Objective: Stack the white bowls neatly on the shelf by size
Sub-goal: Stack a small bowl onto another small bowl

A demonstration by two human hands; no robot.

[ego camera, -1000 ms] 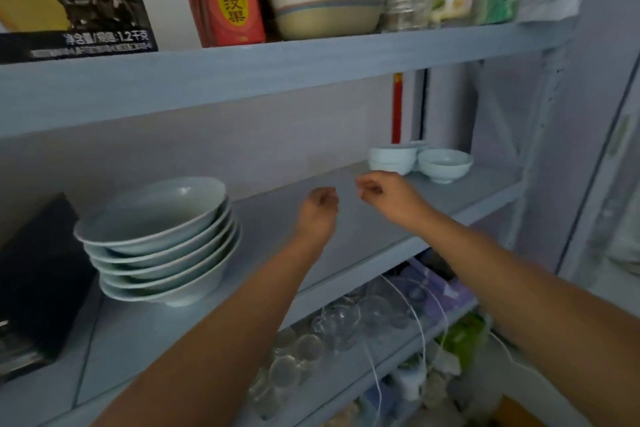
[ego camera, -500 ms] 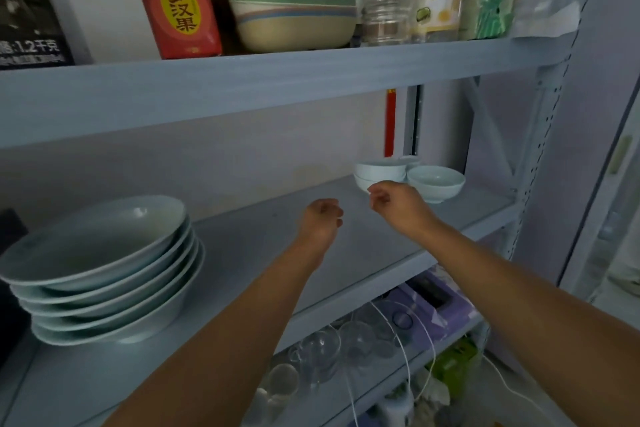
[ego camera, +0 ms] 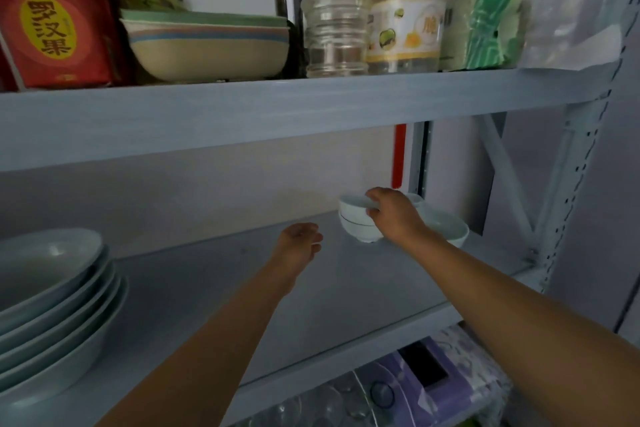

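A stack of several large white bowls [ego camera: 52,291] sits at the left end of the grey middle shelf [ego camera: 311,295]. At the far right back stands a small stack of two white bowls [ego camera: 355,224], with another small white bowl [ego camera: 450,230] beside it on the right. My right hand [ego camera: 393,215] reaches over the small stack, fingers closed on the top bowl's rim. My left hand [ego camera: 299,246] hovers above the shelf to the left of the small stack, fingers loosely curled and holding nothing.
The upper shelf holds a red carton [ego camera: 52,17], a beige striped bowl [ego camera: 207,45], clear jars [ego camera: 336,35] and a green packet [ego camera: 485,31]. Below are glasses [ego camera: 311,402] and a purple appliance [ego camera: 415,381]. A perforated metal upright [ego camera: 575,184] bounds the right side.
My right hand has moved forward from short of the small bowls onto the top bowl of the small stack. The view has shifted right and closer; my left hand stays near the shelf's middle.
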